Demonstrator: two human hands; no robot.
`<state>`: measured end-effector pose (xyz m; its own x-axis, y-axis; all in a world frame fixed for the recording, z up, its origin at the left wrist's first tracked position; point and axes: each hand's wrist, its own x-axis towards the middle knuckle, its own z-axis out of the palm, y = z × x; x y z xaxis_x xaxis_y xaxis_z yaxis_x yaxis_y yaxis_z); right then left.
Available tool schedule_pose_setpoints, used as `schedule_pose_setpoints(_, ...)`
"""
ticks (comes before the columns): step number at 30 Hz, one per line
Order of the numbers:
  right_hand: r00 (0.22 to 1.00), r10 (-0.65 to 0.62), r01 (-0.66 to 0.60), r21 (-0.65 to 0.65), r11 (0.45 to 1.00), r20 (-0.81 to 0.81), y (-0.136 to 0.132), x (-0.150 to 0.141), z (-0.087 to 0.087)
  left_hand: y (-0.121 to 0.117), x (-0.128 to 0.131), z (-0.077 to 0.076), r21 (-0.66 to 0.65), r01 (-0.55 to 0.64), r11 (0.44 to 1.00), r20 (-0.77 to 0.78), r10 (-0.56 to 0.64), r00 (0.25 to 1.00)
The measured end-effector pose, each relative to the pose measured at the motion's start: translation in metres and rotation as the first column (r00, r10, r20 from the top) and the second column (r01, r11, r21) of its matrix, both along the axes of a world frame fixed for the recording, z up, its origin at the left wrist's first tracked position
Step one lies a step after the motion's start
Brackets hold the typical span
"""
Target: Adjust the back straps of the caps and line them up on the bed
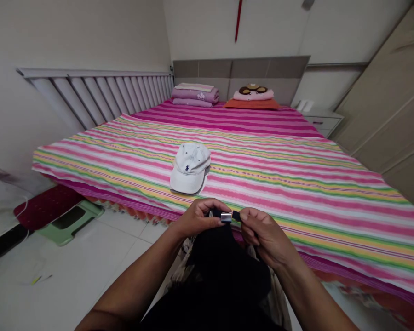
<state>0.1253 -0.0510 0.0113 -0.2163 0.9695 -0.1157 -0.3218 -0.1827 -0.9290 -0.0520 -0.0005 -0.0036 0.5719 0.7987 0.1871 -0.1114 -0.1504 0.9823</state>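
Observation:
My left hand (204, 218) is closed, thumb and fingers pinching a small shiny silver metal piece (226, 217). A dark part with a second bit of metal shows among its fingers. The fingertips of my right hand (258, 227) are closed on a small black piece (236, 215) that meets the silver one; its exact kind is too small to tell. Both hands are held close together in front of my black top (224, 276), at the near edge of the bed. Just beyond them, a white cap (190, 165) with a small dark logo lies on the striped sheet, its brim toward me.
The striped sheet (296, 184) covers the wide bed. Folded purple bedding (195, 95) and a pink-and-orange stack (251, 99) lie by the headboard (227, 69). A white radiator (100, 94) lines the left wall. A green stool (71, 225) stands on the floor at left.

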Motion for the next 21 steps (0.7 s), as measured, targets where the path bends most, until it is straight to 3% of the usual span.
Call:
schedule_pose_setpoints(8,0.998,-0.057,0.056,0.012,0.998,0.032,0.0002,-0.0043,-0.0032,-0.0002,0.0011,-0.0019,0.084,-0.035,0.996,-0.006,0.035,0.999)
schedule_pose_setpoints(21,0.993,0.018,-0.025,-0.054,0.998,-0.114,-0.0023,-0.0069,-0.0035,-0.0005,0.0,-0.0045,0.31,-0.071,0.948,-0.009,0.077,0.997)
